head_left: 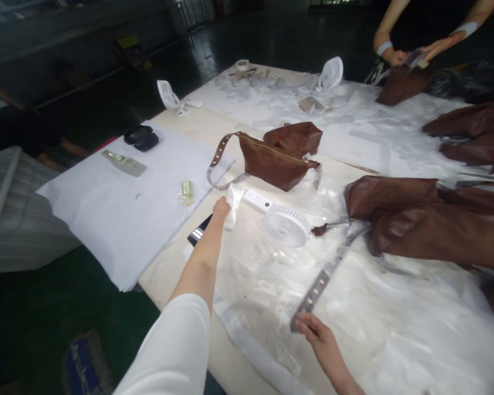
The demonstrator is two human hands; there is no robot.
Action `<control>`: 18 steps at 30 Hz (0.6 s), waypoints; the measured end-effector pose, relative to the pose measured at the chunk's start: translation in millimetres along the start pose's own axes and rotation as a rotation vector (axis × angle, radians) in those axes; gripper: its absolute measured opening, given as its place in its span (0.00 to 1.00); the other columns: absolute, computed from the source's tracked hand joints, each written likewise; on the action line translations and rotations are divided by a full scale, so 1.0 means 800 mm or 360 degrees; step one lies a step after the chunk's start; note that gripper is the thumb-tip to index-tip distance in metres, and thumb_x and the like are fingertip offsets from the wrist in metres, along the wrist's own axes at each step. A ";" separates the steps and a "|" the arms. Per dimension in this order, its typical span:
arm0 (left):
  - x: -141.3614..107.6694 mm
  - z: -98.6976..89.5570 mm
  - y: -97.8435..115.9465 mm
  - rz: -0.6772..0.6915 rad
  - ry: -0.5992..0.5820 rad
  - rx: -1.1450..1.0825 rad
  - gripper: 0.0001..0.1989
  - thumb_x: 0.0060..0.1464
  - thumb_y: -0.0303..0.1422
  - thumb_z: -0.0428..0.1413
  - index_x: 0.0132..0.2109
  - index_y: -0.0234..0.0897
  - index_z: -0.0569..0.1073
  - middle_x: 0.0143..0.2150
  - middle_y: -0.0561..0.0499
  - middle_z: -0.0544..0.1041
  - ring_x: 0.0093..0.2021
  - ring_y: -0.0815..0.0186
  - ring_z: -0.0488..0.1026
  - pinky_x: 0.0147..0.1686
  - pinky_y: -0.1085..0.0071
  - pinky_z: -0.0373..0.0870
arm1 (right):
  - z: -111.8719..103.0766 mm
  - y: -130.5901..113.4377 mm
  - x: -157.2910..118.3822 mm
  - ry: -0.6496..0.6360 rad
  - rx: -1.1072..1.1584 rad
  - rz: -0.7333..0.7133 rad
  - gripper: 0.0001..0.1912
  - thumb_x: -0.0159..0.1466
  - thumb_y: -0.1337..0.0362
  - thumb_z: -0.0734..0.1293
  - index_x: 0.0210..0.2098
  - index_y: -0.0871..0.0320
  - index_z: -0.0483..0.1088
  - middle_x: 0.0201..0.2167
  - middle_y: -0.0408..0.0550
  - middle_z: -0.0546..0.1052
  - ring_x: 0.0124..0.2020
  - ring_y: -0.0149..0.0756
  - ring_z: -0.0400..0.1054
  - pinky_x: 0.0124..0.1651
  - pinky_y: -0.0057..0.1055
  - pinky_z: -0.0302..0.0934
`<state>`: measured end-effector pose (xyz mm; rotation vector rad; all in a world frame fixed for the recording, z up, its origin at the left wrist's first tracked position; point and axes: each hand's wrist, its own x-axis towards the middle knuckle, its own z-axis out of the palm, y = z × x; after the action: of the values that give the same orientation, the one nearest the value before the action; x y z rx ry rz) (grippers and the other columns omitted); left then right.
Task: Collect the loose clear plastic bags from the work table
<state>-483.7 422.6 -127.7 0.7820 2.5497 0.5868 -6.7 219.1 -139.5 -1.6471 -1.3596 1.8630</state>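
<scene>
My left hand reaches across the table, fingers closed on a crumpled white plastic wrapper. Beside it lies a white handheld fan, and a dark phone is partly hidden by my forearm. With my right hand, I pinch the end of a brown strap with gold eyelets. Clear film seems to cover this strap, which runs up toward the brown leather bags on the right. A brown zippered bag with an eyelet strap rests beyond the fan.
Clear plastic sheets spread over the right side. White paper on the left carries a roll of yellowish tape and a black object. Two small fans stand farther back. A co-worker's hands hold another brown bag.
</scene>
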 end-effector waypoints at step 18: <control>-0.446 0.185 0.013 0.0806 -0.0301 -0.0521 0.16 0.59 0.34 0.52 0.54 0.42 0.71 0.61 0.39 0.69 0.65 0.50 0.61 0.67 0.50 0.55 | -0.065 -0.052 0.066 0.0546 -0.0704 -0.0689 0.18 0.66 0.63 0.60 0.54 0.58 0.72 0.54 0.58 0.75 0.57 0.51 0.65 0.57 0.47 0.61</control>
<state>-135.3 257.0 -153.9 1.2947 2.0094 1.0008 9.9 302.2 -132.3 -1.5918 -1.8679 1.0358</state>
